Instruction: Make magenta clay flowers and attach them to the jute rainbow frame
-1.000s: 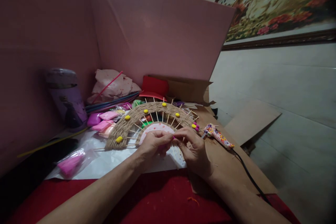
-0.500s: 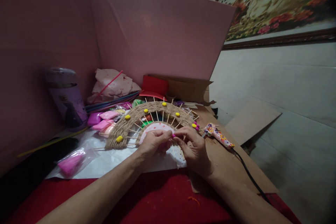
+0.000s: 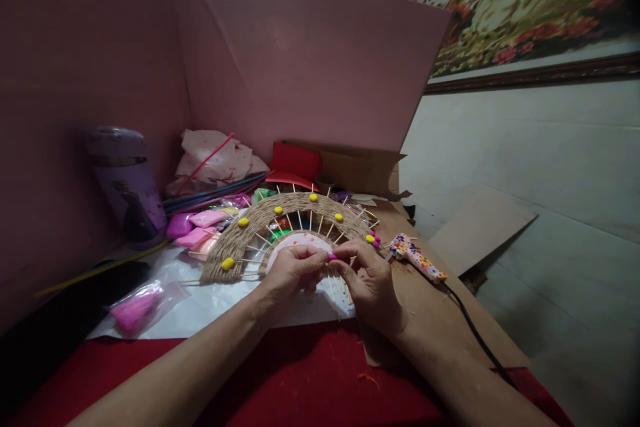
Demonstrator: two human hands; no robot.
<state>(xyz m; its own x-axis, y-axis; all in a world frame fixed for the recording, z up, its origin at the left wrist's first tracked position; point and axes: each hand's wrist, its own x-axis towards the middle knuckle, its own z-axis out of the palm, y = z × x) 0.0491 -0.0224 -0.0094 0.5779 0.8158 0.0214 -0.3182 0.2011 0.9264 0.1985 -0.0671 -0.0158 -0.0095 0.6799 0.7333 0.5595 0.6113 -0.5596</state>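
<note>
Between the fingertips of my left hand point(image 3: 296, 273) and my right hand point(image 3: 367, 280) is a small piece of magenta clay point(image 3: 332, 257). Both hands are closed in a pinch on it. Behind them lies a half-round fan shape of wound twine point(image 3: 260, 220) on thin wooden sticks, dotted with yellow clay pieces point(image 3: 228, 263). At its right end, small magenta pieces point(image 3: 376, 240) sit beside a yellow one. Its dotted inner half-circle point(image 3: 295, 240) is partly hidden by my left hand.
A flower-patterned glue gun point(image 3: 416, 259) with a black cord lies on cardboard point(image 3: 450, 320) at right. Pink clay in a bag point(image 3: 135, 312) rests on white sheeting at left. Clay packets point(image 3: 193, 238) and a purple bottle point(image 3: 127, 190) stand behind, before a pink panel point(image 3: 300, 60).
Both hands keep nearly the same place. The fingers have shifted slightly around the magenta clay, and a little more of it shows.
</note>
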